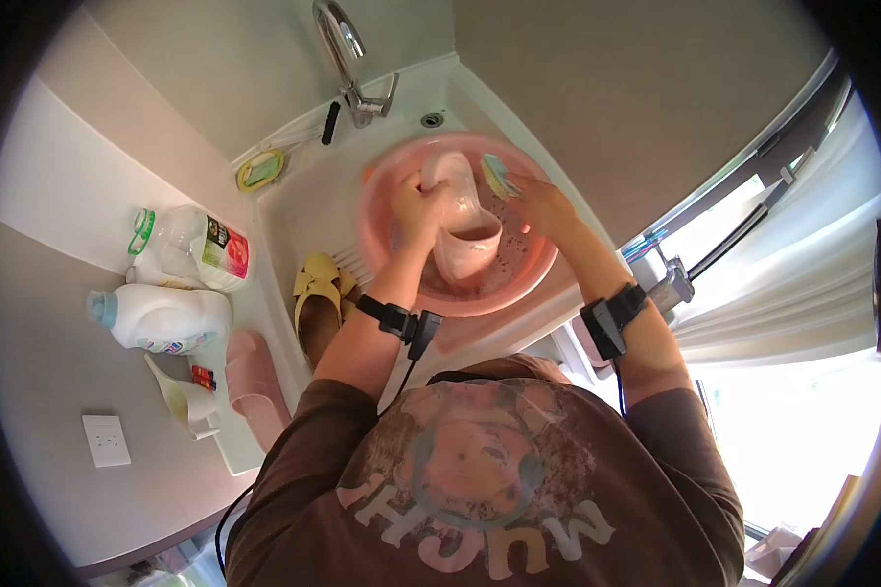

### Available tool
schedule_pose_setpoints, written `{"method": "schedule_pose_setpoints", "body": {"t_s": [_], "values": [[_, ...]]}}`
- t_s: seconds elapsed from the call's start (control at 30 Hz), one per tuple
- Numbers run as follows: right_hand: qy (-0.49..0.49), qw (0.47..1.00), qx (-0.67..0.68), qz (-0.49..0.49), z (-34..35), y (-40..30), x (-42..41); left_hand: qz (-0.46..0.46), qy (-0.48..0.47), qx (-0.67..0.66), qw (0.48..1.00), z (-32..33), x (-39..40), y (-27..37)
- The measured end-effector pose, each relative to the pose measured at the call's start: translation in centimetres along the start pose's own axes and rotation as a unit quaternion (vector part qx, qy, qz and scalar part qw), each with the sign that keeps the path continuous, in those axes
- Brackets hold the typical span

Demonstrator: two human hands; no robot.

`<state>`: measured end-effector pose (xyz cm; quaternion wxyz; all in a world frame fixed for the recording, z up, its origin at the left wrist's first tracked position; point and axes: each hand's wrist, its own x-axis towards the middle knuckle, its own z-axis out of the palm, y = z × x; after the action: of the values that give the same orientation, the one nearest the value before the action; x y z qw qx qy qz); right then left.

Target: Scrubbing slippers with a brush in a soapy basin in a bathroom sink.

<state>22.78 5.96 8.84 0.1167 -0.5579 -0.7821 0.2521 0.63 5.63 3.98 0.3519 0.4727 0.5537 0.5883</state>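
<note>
My left hand (418,213) grips a wet pink slide slipper (470,257) by its sole, holding it tilted over a round pink basin (378,172). The slipper's wide strap faces me. In my right hand (543,209) is a small scrub brush (495,176) with a pale green back and yellowish bristles. A gap separates the brush from the slipper. Shallow sudsy water (512,242) lies in the basin, which stands in a white sink (301,198). Part of the basin's floor is hidden by the slipper and my hands.
A chrome faucet (356,92) rises behind the basin, near the drain (432,119). Yellow shoes (319,301) sit left of the basin. Along the left ledge are a soap dish (260,170), a clear jug (191,246), a white detergent bottle (169,315) and another pink slipper (249,374).
</note>
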Motion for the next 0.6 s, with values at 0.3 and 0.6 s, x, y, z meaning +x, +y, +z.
{"method": "schedule_pose_setpoints", "body": {"t_s": [0.3,0.6], "values": [[0.048,0.916,0.349,0.191,5.1,-2.2,-0.4,0.0,0.102,-0.208,0.973,-2.0,0.7,1.6],[0.121,0.842,0.486,0.197,6.4,-1.6,2.9,-0.102,-0.146,-0.25,0.952,-5.8,-2.2,3.7]]}}
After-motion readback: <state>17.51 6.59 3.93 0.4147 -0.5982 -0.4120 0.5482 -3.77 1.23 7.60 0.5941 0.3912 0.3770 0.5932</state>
